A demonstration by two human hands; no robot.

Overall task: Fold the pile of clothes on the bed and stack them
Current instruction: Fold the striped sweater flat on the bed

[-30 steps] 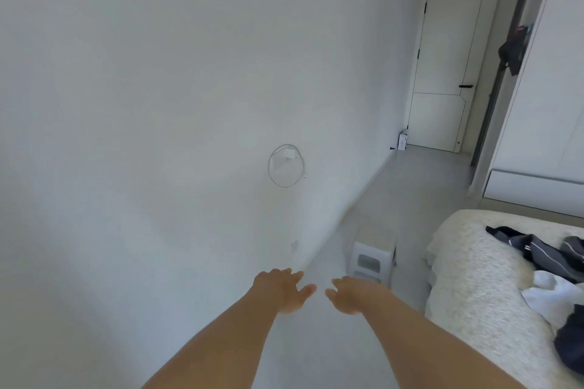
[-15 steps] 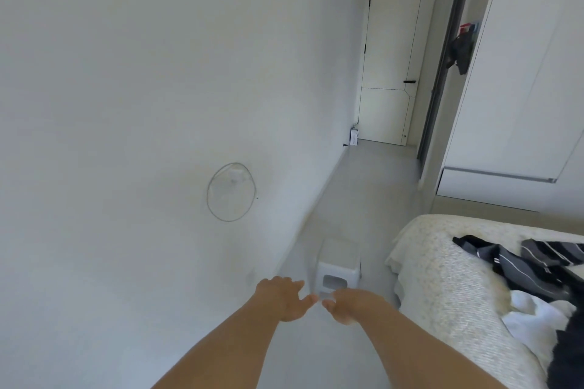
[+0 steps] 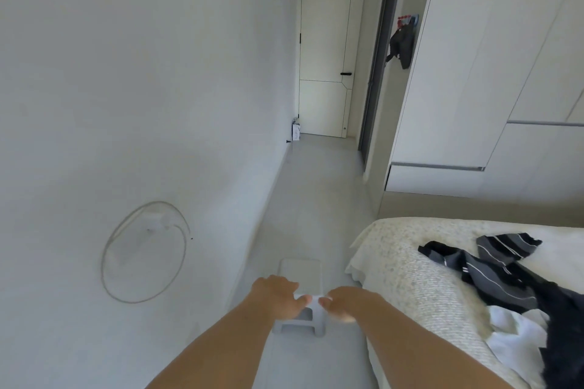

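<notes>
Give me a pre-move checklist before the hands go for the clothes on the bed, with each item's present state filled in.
1. Left hand free: ok, fingers loosely curled, nothing held.
2. Right hand free: ok, it holds nothing.
3. Clothes in view: ok, striped dark garment and white garment lie unfolded on the bed.
4. Hands over the pile: not ok, both are held out over the white stool on the floor, left of the bed.
5. Room on the bed to fold and stack: ok, bare cover lies left of the pile.
6. Whole pile visible: cannot tell, it runs off the right edge.
</notes>
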